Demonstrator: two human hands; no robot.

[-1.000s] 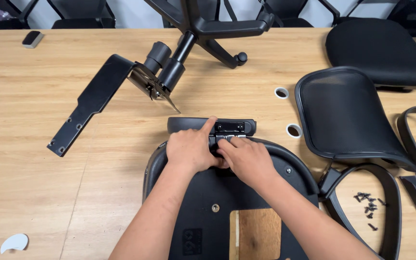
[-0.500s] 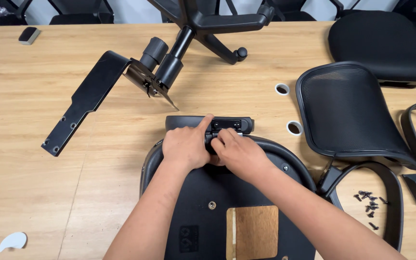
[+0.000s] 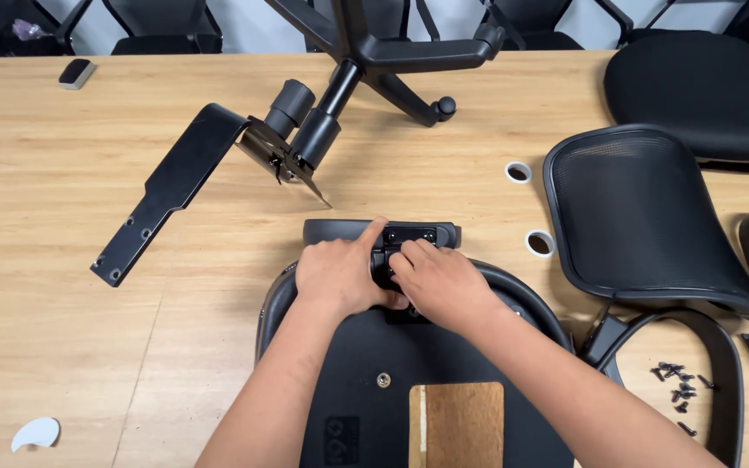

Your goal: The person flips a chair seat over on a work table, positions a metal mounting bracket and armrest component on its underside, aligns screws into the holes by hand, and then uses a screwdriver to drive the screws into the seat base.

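Observation:
An upturned black chair seat (image 3: 366, 407) lies on the wooden table in front of me. At its far edge sits a black armrest piece (image 3: 431, 234) with a screw-hole plate. My left hand (image 3: 340, 277) grips the left part of that piece, with the index finger stretched along its top. The fingers of my right hand (image 3: 444, 282) curl over the plate, touching the left hand. The joint between the piece and the seat is hidden under both hands.
A chair base with gas cylinder (image 3: 314, 130) and a long black bracket plate (image 3: 175, 186) lie at the far left. To the right are a mesh backrest (image 3: 643, 217), a looped armrest (image 3: 726, 381) around several loose screws (image 3: 678, 390), and a seat cushion (image 3: 704, 87). Two white rings (image 3: 539, 243) lie nearby.
Both hands stay on the armrest piece. My right fingers have shifted slightly over the plate and my left index finger has stretched further up.

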